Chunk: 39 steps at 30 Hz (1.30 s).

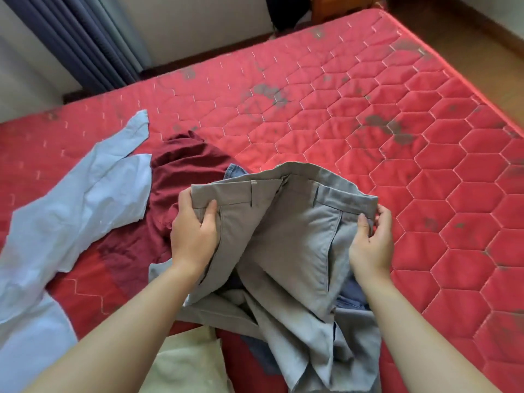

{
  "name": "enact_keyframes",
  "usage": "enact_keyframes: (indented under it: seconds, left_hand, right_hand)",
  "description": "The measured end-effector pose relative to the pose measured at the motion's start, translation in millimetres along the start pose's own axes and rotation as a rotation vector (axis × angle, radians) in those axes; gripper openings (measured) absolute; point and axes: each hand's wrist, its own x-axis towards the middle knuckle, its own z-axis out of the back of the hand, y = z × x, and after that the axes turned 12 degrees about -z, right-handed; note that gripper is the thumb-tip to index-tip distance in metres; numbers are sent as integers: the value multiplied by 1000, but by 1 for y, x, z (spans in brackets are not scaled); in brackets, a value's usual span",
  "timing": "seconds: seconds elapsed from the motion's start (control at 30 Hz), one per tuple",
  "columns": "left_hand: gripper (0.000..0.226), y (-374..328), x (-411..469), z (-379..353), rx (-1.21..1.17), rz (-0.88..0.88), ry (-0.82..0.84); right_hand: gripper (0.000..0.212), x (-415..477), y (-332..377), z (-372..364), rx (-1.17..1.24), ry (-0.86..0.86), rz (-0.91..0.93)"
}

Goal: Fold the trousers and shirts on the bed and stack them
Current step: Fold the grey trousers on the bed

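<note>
Grey trousers hang lifted above the red quilted bed, waistband up and legs crumpled below. My left hand grips the waistband's left end, thumb on the front. My right hand pinches the waistband's right end. A maroon shirt lies rumpled behind my left hand. A light blue shirt sprawls along the left of the bed. A blue garment peeks out from behind the trousers, and more blue cloth shows under them. A cream garment lies at the near edge between my forearms.
The right and far parts of the mattress show bare stained quilting. Blue-grey curtains hang at the back left. A wooden chair leg and dark items stand beyond the bed's far edge. Wooden floor runs along the right.
</note>
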Motion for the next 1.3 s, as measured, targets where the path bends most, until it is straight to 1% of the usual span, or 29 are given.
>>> enact_keyframes:
  seconds: [0.07,0.17,0.23,0.33,0.43,0.53,0.67,0.8,0.87,0.97,1.03,1.1,1.17,1.2,1.23,1.3]
  left_hand:
    - [19,-30,-6,40,-25,10,-65]
    - [19,-80,-19,99,-23,-32,-105]
    - [20,-120,-29,135,-11,-126,-110]
    - [27,-186,-51,186,48,-296,-129]
    - [32,-245,-84,226,71,-411,-125]
    - [28,-293,-135,266,35,-493,-149]
    - [25,-332,-213,305,-59,-545,-164]
    - [20,-376,-264,346,-101,-623,-221]
    - [16,-402,-279,370,-101,-663,-258]
    - [11,-434,-289,401,-101,-678,-346]
    - [8,-440,-295,412,-74,-654,-380]
    - [7,-431,-305,408,-56,-598,-359]
    - [7,-415,-322,390,-82,-509,-275]
    - [7,-408,-331,379,-81,-472,-237]
    - [7,-403,-341,368,-74,-447,-214]
    - [7,-406,-351,353,-86,-434,-223]
  right_hand:
    - [14,-18,40,10,56,-30,37]
    - [15,-50,100,37,89,-48,100]
    - [16,-70,141,66,106,-65,191]
    - [20,-105,197,120,95,-68,326]
    - [24,-142,240,177,78,-121,455]
    - [24,-192,269,245,71,-163,540]
    - [12,-262,284,339,63,-159,618]
    - [16,-312,318,420,-32,-184,718]
    - [17,-332,342,454,-43,-222,753]
    - [21,-352,373,496,-2,-359,821]
    - [23,-361,377,514,14,-413,827]
    - [30,-365,364,522,-44,-341,743]
    - [45,-364,337,521,-170,-199,647]
    - [48,-362,322,520,-225,-148,638]
    - [48,-358,310,520,-262,-126,650]
    - [49,-347,299,528,-280,-154,676]
